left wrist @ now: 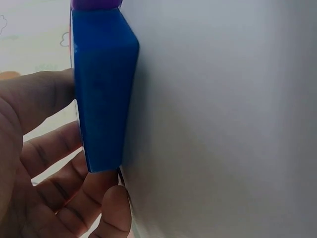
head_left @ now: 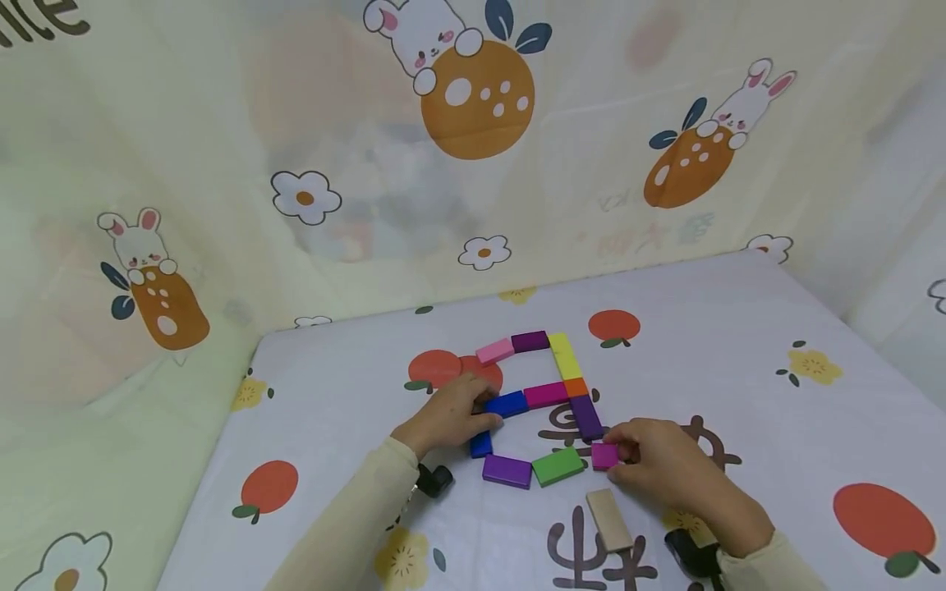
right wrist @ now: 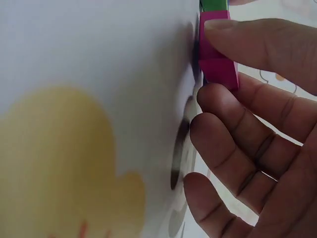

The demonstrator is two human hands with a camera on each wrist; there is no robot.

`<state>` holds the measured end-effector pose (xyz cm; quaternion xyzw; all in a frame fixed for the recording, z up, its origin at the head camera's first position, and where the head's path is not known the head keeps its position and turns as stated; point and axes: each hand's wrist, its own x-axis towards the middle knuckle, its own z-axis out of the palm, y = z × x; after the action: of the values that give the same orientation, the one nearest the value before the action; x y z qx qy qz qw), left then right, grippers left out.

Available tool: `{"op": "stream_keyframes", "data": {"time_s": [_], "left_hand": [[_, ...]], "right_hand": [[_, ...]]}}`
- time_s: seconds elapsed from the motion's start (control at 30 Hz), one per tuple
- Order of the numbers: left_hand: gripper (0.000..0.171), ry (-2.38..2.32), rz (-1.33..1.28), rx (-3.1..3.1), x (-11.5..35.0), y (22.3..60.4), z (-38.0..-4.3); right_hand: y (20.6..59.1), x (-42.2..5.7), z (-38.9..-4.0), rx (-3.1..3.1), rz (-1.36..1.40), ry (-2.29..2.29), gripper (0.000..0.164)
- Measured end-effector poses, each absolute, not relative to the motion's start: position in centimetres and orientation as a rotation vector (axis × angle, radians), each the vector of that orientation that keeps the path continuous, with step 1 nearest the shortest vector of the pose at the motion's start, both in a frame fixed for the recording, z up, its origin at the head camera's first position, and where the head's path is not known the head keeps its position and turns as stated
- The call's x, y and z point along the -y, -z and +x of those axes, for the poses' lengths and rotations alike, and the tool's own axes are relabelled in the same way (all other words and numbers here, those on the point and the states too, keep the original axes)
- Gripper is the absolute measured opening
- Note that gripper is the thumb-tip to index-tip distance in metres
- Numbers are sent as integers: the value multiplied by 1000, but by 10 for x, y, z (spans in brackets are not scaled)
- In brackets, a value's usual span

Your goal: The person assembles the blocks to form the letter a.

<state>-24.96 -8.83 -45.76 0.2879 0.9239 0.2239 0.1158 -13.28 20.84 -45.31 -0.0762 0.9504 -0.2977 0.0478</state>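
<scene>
Colourful wooden blocks lie end to end in an angular outline on the tabletop. My left hand [head_left: 454, 413] is at its left corner, where an upper blue block [head_left: 506, 404] meets a lower blue block [head_left: 480, 446]. Its thumb and fingers hold the lower one, seen close up as a blue block [left wrist: 105, 94] in the left wrist view. My right hand [head_left: 661, 460] pinches a short magenta block [head_left: 603, 456] between thumb and index finger, beside a green block [head_left: 557, 467]. In the right wrist view the thumb lies on that magenta block [right wrist: 220, 74]. A purple block [head_left: 507, 471] lies left of the green one.
A plain wooden block [head_left: 609, 520] lies apart, nearer the front. Pink [head_left: 495, 351], dark purple [head_left: 530, 341], yellow [head_left: 565, 356], orange [head_left: 576, 387], crimson [head_left: 546, 395] and violet [head_left: 586, 418] blocks form the rest of the outline. A printed curtain [head_left: 355, 123] hangs behind the table.
</scene>
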Motion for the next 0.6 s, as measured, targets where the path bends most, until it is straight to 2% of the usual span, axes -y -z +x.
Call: {"op": "stream_keyframes", "data": {"time_s": [0.6], "left_hand": [[40, -652, 851, -2703, 87, 460, -251]], "right_hand": [[457, -205, -136, -2881, -155, 997, 28]]}}
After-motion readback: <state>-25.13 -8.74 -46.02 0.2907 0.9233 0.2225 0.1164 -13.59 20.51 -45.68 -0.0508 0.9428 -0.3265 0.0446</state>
